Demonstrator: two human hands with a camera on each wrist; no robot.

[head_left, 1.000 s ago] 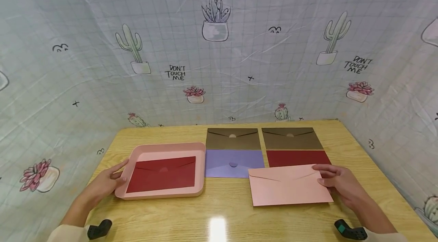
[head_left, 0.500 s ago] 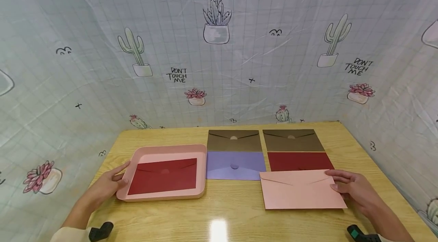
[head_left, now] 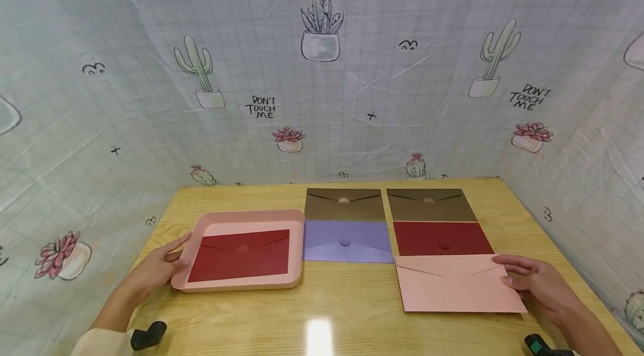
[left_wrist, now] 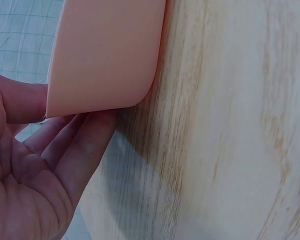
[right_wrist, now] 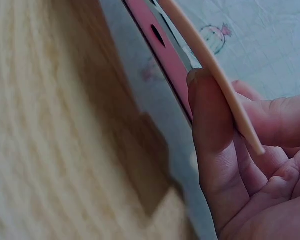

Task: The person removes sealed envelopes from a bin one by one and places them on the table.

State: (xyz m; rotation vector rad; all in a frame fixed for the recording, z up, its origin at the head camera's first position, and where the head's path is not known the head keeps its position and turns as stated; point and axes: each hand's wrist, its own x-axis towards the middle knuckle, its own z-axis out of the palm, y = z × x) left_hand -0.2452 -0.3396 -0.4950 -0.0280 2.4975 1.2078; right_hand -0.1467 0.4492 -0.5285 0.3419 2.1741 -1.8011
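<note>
My left hand grips the left rim of a pink tray. In the left wrist view the thumb sits over the edge of the tray, with fingers against its outer wall. A dark red envelope lies flap side up inside the tray. Over at the right, my right hand pinches a pink envelope by its upper right corner. The right wrist view shows thumb and fingers on either face of this pink envelope. Its top edge meets the lower edge of a second dark red envelope.
Two brown envelopes lie side by side at the back of the wooden table. A purple envelope lies between the tray and the second red one. Patterned cloth hangs behind and at both sides.
My right hand has carried the pink envelope to the right and toward me, off the purple envelope's corner, uncovering more of the red one. My left hand has stayed at the tray.
</note>
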